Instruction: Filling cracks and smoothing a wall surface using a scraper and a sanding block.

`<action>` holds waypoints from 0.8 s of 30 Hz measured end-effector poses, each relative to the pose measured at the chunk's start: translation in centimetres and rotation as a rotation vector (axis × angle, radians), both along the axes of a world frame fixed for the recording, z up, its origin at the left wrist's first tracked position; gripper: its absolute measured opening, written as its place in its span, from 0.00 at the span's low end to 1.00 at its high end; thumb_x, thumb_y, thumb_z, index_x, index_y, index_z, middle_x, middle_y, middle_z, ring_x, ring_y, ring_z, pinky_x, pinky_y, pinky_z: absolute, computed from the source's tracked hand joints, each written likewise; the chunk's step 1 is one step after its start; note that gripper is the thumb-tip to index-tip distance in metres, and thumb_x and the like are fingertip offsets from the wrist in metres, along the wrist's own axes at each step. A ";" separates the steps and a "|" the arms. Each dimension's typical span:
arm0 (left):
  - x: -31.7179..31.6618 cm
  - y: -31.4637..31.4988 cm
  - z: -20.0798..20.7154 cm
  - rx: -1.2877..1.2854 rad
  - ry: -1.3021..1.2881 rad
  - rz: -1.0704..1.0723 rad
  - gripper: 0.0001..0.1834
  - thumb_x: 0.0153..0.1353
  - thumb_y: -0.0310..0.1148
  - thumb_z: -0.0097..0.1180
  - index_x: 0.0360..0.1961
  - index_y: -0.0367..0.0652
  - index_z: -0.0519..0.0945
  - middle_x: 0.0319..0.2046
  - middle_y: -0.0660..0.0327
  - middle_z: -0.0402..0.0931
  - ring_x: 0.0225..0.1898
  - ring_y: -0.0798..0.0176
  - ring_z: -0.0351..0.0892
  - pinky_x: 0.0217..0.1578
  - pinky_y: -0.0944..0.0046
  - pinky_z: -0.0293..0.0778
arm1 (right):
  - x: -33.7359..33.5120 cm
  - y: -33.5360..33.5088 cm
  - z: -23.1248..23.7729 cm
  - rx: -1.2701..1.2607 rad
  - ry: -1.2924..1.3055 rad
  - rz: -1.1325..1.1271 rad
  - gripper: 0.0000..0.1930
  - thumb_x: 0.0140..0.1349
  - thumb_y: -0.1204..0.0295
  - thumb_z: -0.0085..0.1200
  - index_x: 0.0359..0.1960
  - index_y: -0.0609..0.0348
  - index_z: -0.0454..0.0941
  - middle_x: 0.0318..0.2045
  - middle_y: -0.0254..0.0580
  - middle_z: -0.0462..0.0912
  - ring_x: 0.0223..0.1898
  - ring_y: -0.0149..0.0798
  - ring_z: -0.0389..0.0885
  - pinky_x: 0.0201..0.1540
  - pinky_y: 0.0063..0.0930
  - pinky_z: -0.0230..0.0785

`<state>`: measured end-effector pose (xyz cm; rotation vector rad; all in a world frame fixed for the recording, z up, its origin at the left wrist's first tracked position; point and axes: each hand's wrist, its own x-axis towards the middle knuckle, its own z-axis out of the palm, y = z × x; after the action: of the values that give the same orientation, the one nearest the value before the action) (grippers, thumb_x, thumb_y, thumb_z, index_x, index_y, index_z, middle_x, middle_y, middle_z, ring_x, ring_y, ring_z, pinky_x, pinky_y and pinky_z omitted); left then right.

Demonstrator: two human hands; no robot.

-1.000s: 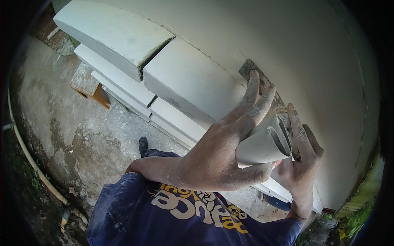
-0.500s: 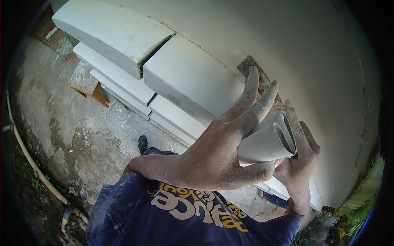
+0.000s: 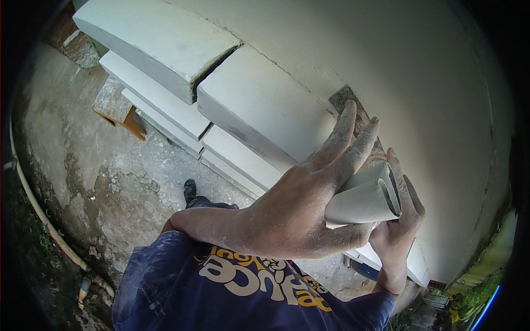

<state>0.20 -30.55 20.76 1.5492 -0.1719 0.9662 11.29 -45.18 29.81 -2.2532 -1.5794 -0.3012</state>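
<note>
A worn, grey-brown flat blade [image 3: 359,117] lies against the pale wall [image 3: 411,83]. At its near end is a white flattened tube [image 3: 361,201] with an open, folded end, perhaps a rolled sheet; how it joins the blade is hidden. My left hand [image 3: 295,207], dusted white, is closed round the tube, its thumb underneath and two fingers stretched along the blade. On the tube's far side my right hand [image 3: 400,223] presses its fingers beside it; its palm is mostly hidden. Both hands are close together.
Thick white slabs [image 3: 254,99] jut from the wall in stepped rows, with a dark gap between two. A small brown stool [image 3: 118,107] stands on the stained concrete floor [image 3: 83,171]. A pale pipe [image 3: 52,237] runs along the left edge. Green plants [image 3: 483,298] grow at lower right.
Both hands and the blade have slid a little down and to the right along the wall. The grip on the tube looks the same, and the view has shifted slightly.
</note>
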 end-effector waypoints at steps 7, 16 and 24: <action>0.2 0.5 0.4 0.147 0.062 -0.040 0.62 0.61 0.53 0.66 0.78 0.37 0.34 0.73 0.22 0.23 0.71 0.12 0.23 0.63 0.15 0.51 | 1.1 0.5 -1.8 0.106 0.015 0.126 0.30 0.58 0.75 0.65 0.64 0.65 0.76 0.29 0.47 0.81 0.27 0.35 0.83 0.30 0.28 0.76; 0.5 0.4 0.1 0.175 0.058 -0.025 0.64 0.59 0.53 0.68 0.78 0.36 0.34 0.73 0.23 0.22 0.70 0.09 0.21 0.63 0.11 0.42 | 0.0 0.9 -1.5 0.058 0.129 0.034 0.33 0.55 0.74 0.69 0.65 0.60 0.76 0.32 0.46 0.83 0.31 0.35 0.86 0.33 0.33 0.78; 0.3 0.6 0.1 0.215 0.045 -0.008 0.62 0.60 0.50 0.68 0.77 0.32 0.36 0.71 0.19 0.24 0.69 0.08 0.19 0.62 0.10 0.42 | 0.7 0.7 -2.5 0.112 0.100 0.040 0.33 0.50 0.75 0.69 0.62 0.60 0.80 0.37 0.51 0.87 0.34 0.35 0.87 0.35 0.31 0.78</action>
<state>0.53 -29.97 20.86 1.7637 -0.2571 0.9289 11.94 -44.47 27.33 -2.1160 -1.5166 -0.2552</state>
